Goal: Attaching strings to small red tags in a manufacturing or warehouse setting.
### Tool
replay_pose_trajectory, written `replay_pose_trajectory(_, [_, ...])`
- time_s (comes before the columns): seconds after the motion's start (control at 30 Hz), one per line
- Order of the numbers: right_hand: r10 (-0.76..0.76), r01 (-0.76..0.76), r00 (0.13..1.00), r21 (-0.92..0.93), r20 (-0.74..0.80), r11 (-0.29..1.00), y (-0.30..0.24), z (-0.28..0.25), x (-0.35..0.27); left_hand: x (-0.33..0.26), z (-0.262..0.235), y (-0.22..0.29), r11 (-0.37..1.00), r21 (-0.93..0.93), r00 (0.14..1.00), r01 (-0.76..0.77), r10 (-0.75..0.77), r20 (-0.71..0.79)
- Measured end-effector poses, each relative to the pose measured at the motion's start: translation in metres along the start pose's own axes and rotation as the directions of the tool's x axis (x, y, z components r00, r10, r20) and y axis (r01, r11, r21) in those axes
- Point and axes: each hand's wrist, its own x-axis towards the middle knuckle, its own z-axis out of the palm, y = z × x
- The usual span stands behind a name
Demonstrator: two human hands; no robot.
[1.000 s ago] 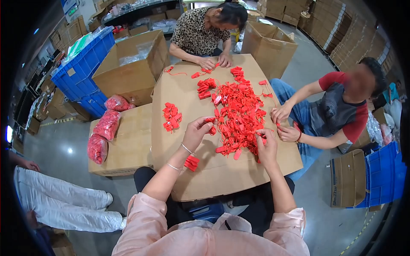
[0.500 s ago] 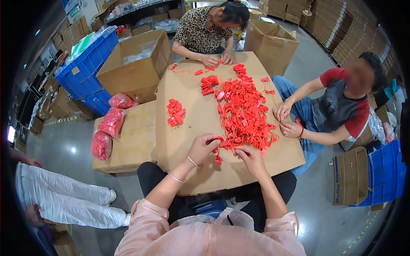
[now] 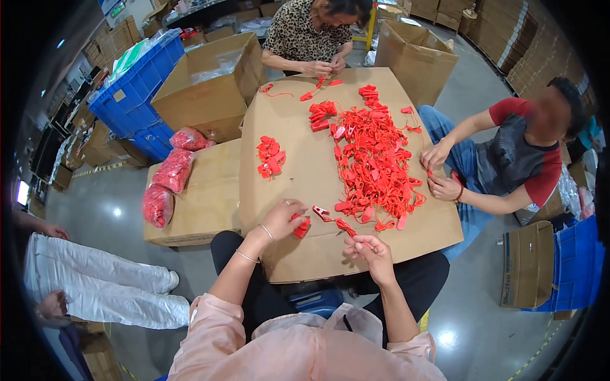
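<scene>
My left hand [image 3: 284, 220] is closed around small red plastic pieces [image 3: 301, 227], above the cardboard tabletop [image 3: 289, 261]. To its right, my right hand [image 3: 373, 255] has its thumb and fingers pinched together, with a bit of red showing at them, apparently cord. Just beyond those fingertips lies a red piece with bunched cord [image 3: 344, 226], near another red piece with a pale patch [image 3: 321, 212]. A large heap of red corded pieces [image 3: 375, 165] covers the table's right middle. On the left sits a smaller red pile [image 3: 271, 157].
Across the table a person in a leopard-print top [image 3: 302, 35] handles red pieces; another in a red-sleeved shirt [image 3: 508, 149] works at the right. Bags of red pieces [image 3: 173, 170] lie on a carton at left. Open cartons [image 3: 413, 60] and blue crates [image 3: 136, 86] stand around.
My hands have moved apart: the left toward the left with red pieces, the right slightly down and away from the heap. A corded red piece now lies between them. The view has shifted slightly.
</scene>
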Motion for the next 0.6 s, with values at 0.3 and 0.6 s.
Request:
replay_pose_trajectory(0.3, [-0.364,0.287,0.93,-0.516,-0.053,0.807,0.012,0.019,0.007,-0.004,0.005,-0.021,0.92,-0.158,0.912,0.359,-0.31,0.268])
replay_pose_trajectory(0.6, [-0.127,0.077,0.98,-0.294,-0.155,0.953,0.029,0.027,0.021,-0.015,0.014,-0.035,0.977,-0.11,0.969,0.183,-0.16,0.189])
